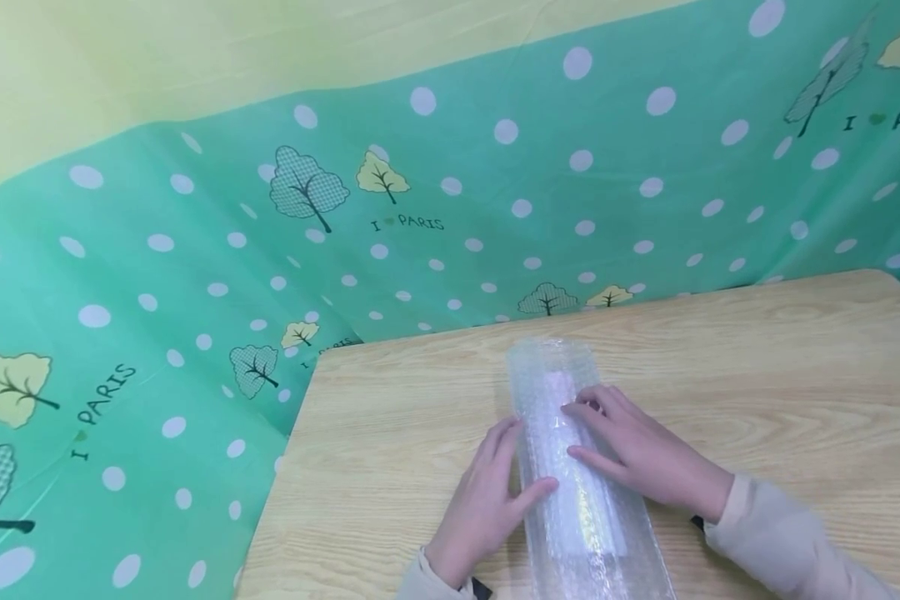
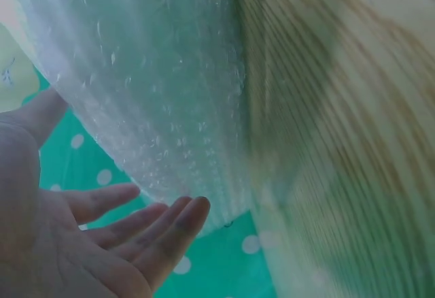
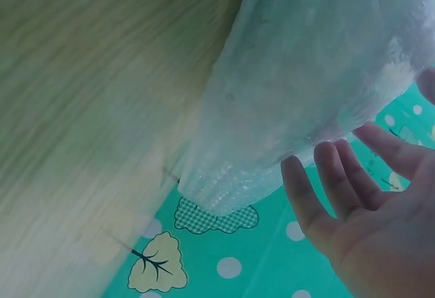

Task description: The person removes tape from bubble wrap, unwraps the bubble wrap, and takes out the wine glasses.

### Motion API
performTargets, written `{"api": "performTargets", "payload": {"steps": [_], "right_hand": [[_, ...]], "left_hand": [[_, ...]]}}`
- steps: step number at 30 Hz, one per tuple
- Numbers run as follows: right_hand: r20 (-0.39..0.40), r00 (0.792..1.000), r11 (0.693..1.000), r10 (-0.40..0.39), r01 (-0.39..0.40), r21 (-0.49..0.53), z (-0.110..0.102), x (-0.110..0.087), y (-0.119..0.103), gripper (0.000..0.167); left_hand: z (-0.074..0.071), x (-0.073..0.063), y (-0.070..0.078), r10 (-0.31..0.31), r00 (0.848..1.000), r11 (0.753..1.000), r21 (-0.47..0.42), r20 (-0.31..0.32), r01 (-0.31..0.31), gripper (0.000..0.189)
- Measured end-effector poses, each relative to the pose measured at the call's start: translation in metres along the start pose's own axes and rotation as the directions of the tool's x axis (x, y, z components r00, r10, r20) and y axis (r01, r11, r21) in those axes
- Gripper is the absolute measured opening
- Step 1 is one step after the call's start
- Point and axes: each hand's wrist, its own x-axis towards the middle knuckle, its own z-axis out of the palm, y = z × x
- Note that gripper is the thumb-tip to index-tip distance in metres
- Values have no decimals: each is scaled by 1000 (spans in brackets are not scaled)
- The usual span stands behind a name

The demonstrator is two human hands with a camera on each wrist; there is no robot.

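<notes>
A long bundle of clear bubble wrap [image 1: 562, 517] lies lengthwise on the wooden table, with something whitish showing through its layers. My left hand [image 1: 487, 492] is at the bundle's left side, its thumb over the top and fingertips by the edge. On the upper right side rests my right hand [image 1: 645, 450], fingers slightly bent and touching the wrap. In the left wrist view the left hand [image 2: 115, 243] has its fingers spread beside the bubble wrap [image 2: 156, 73]. The right wrist view has the right hand's fingertips [image 3: 292, 169] against the wrap [image 3: 306, 73].
The light wood table [image 1: 390, 417] extends to both sides of the bundle. Behind it hangs a green curtain [image 1: 450, 250] with white dots, trees and lettering. A dark strap [image 1: 482, 589] shows at the left wrist.
</notes>
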Motion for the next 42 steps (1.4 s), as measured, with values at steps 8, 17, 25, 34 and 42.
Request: {"api": "performTargets", "payload": {"steps": [8, 17, 25, 34, 42], "right_hand": [[-26, 999, 999, -30, 29, -22, 1, 0, -3, 41], [-50, 996, 996, -73, 71, -47, 3, 0, -4, 36], [-48, 996, 995, -76, 72, -68, 4, 2, -6, 34], [-74, 993, 994, -90, 85, -67, 5, 2, -6, 31], [-87, 993, 995, -79, 73, -71, 5, 2, -7, 32]], "left_hand": [[3, 1, 0, -23, 1000, 1000, -20, 8, 23, 83], [3, 1, -1, -17, 1000, 999, -38, 23, 18, 81], [3, 0, -1, -10, 1000, 998, -54, 20, 11, 80], [5, -1, -2, -3, 1000, 998, -60, 9, 3, 78], [4, -1, -1, -6, 1000, 998, -68, 16, 8, 79]]}}
